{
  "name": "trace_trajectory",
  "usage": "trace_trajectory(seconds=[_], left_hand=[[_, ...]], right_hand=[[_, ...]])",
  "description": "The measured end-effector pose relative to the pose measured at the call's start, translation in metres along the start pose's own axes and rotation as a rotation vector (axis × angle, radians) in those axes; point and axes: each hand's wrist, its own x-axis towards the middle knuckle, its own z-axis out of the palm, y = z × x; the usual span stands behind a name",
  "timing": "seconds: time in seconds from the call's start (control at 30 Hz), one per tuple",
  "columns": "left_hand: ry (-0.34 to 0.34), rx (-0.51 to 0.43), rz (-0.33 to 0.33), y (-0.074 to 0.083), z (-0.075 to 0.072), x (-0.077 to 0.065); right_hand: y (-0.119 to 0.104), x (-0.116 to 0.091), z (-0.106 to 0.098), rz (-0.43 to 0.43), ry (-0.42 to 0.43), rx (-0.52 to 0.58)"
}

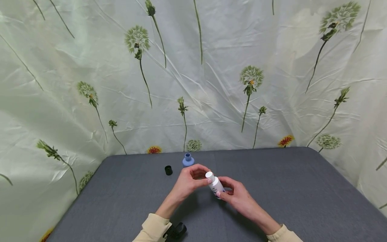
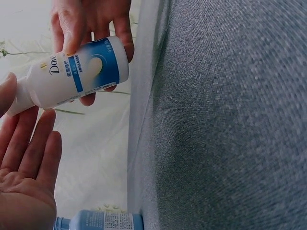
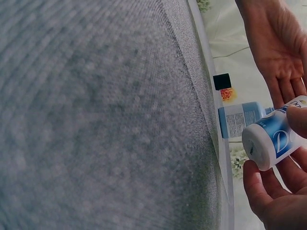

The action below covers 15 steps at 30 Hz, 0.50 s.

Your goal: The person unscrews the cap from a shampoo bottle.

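Observation:
A white Dove bottle (image 1: 216, 186) with a blue band near its base is held tilted above the table between both hands. My right hand (image 1: 239, 198) grips its body, thumb on the near side and fingers behind. At the top, my left hand (image 1: 188, 185) pinches the white cap (image 1: 209, 175) between thumb and fingers. The left wrist view shows the label of the bottle (image 2: 79, 72) and the cap end inside the left fingers. Behind the left hand a blue bottle (image 1: 188, 160) stands uncapped, its threaded neck showing. A small black cap (image 1: 168, 170) lies to its left.
The dark grey table (image 1: 287, 181) spreads around the hands, its far edge against a pale curtain (image 1: 211, 84) printed with dandelions. Under the left sleeve a black wrist device (image 1: 176, 231) shows near the bottom of the head view.

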Motion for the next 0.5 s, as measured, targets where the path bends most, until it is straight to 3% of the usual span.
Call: trace_trajectory(seconds=[0.23, 0.5], left_hand=[[-0.041, -0.004, 0.032, 0.0, -0.001, 0.0], [-0.267, -0.136, 0.1, 0.002, -0.011, -0.003]], right_hand=[[0.001, 0.001, 0.0, -0.014, 0.001, 0.003], [0.001, 0.001, 0.0, 0.027, 0.01, -0.041]])
